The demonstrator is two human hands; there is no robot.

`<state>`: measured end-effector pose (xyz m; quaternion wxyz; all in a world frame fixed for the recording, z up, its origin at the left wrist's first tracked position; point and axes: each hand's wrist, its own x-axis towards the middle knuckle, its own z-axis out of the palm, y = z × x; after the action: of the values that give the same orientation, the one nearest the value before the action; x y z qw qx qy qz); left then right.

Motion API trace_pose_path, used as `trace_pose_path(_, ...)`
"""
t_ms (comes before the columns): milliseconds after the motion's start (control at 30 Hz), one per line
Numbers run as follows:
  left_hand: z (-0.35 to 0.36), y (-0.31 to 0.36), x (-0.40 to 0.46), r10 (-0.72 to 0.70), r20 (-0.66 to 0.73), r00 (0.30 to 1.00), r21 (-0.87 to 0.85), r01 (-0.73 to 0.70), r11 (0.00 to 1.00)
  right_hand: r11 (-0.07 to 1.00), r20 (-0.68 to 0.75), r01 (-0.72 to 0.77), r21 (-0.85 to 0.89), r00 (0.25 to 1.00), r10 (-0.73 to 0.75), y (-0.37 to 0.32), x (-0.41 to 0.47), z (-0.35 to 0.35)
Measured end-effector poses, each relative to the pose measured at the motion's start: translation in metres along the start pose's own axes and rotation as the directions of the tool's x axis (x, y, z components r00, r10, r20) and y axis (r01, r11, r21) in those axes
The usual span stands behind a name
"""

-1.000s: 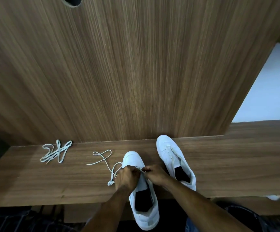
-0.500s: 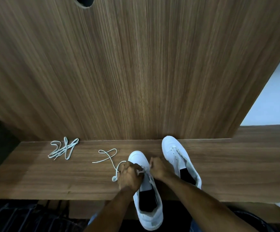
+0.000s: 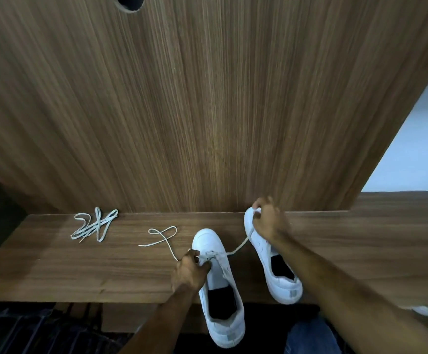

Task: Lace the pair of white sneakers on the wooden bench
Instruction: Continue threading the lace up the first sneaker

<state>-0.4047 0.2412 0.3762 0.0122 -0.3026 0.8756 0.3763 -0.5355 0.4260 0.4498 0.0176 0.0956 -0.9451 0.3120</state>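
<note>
Two white sneakers stand toe-away on the wooden bench (image 3: 54, 272). The left sneaker (image 3: 219, 290) overhangs the front edge. My left hand (image 3: 189, 269) grips its left side by the lowest eyelets. A white lace (image 3: 237, 249) runs taut from those eyelets up and right to my right hand (image 3: 267, 221), which pinches its end above the toe of the right sneaker (image 3: 275, 267). The lace's other end (image 3: 161, 236) lies looped on the bench to the left. A second lace (image 3: 94, 224) lies bundled at the far left.
A tall wooden back panel (image 3: 207, 98) rises straight behind the bench, with a round hole (image 3: 128, 2) near its top. Dark slatted floor (image 3: 29, 330) shows below the bench's front edge. A pale wall (image 3: 417, 144) is at the right.
My right hand has left the left sneaker's eyelets and pulled up and to the right, drawing the lace taut. My left hand stays on the sneaker. The loose lace on the left has shortened.
</note>
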Motion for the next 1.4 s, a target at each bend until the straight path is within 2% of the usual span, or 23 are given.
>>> trace_pose_path(100, -0.002, 0.000, -0.003, -0.010, -0.002, 1.000, 0.002, 0.010, 1.000, 0.976, 0.273, 0.203, -0.083, 0.946, -0.174, 0.004, -0.029, 0.038)
trace_pose_path(167, -0.004, -0.001, -0.004, -0.014, -0.006, 1.000, 0.026, 0.014, 1.000, 0.942, 0.407, 0.301, -0.149, 0.887, -0.219, -0.001, -0.046, 0.059)
trace_pose_path(233, -0.005, 0.000, -0.006, -0.008, -0.027, 1.000, 0.082, 0.010, 0.997, 0.909, 0.445, 0.354, -0.219, 0.866, -0.229, -0.005, -0.055, 0.073)
trace_pose_path(333, -0.008, 0.002, -0.010, 0.005, -0.068, 0.998, 0.150, 0.005, 0.989, 0.928, 0.435, 0.280, -0.247, 0.887, -0.152, -0.008, -0.058, 0.080)
trace_pose_path(467, -0.009, 0.001, -0.011, 0.010, -0.099, 0.995, 0.150, 0.005, 0.989, 0.992, 0.339, 0.087, -0.096, 0.940, -0.050, -0.016, -0.046, 0.063)
trace_pose_path(533, -0.008, 0.000, -0.012, -0.013, -0.097, 0.995, 0.104, 0.023, 0.994, 0.992, 0.232, -0.086, 0.095, 0.971, 0.062, -0.024, -0.030, 0.042)
trace_pose_path(600, -0.009, -0.001, -0.012, -0.037, -0.092, 0.995, 0.068, 0.044, 0.997, 0.913, 0.089, -0.190, 0.360, 0.982, 0.169, -0.029, -0.010, 0.015)
trace_pose_path(667, -0.009, -0.001, -0.012, -0.042, -0.086, 0.995, 0.047, 0.046, 0.998, 0.823, -0.053, -0.167, 0.544, 0.971, 0.233, -0.034, 0.005, -0.013)
trace_pose_path(733, -0.009, -0.001, -0.012, -0.034, -0.080, 0.996, 0.042, 0.037, 0.998, 0.806, -0.163, -0.114, 0.581, 0.954, 0.253, -0.033, 0.012, -0.033)
trace_pose_path(833, -0.009, 0.000, -0.013, -0.039, -0.077, 0.996, 0.031, 0.041, 0.999, 0.878, -0.204, -0.107, 0.467, 0.953, 0.224, -0.023, 0.010, -0.033)
trace_pose_path(867, -0.009, 0.000, -0.013, -0.048, -0.071, 0.996, 0.024, 0.050, 0.998, 0.924, -0.180, -0.117, 0.365, 0.964, 0.193, -0.019, 0.007, -0.028)
trace_pose_path(933, -0.008, -0.001, -0.011, -0.063, -0.052, 0.997, 0.006, 0.063, 0.998, 0.997, -0.085, -0.077, 0.020, 0.993, 0.078, -0.008, -0.005, -0.009)
trace_pose_path(1000, -0.007, -0.003, -0.010, -0.067, -0.038, 0.997, -0.019, 0.066, 0.998, 0.976, 0.023, 0.078, -0.201, 0.997, -0.075, -0.002, -0.020, 0.013)
trace_pose_path(1100, -0.006, -0.004, -0.010, -0.063, -0.031, 0.998, -0.023, 0.062, 0.998, 0.938, 0.304, 0.311, -0.155, 0.918, -0.254, -0.003, -0.046, 0.045)
trace_pose_path(1167, -0.007, -0.004, -0.009, -0.063, -0.024, 0.998, -0.022, 0.063, 0.998, 0.909, 0.439, 0.385, -0.161, 0.853, -0.283, -0.006, -0.058, 0.063)
trace_pose_path(1300, -0.009, -0.005, -0.007, -0.071, -0.006, 0.997, -0.032, 0.071, 0.997, 0.890, 0.414, 0.376, -0.259, 0.876, -0.250, -0.011, -0.062, 0.075)
trace_pose_path(1400, -0.010, -0.006, -0.006, -0.090, 0.010, 0.996, -0.048, 0.091, 0.995, 0.932, 0.353, 0.291, -0.218, 0.913, -0.202, -0.011, -0.056, 0.066)
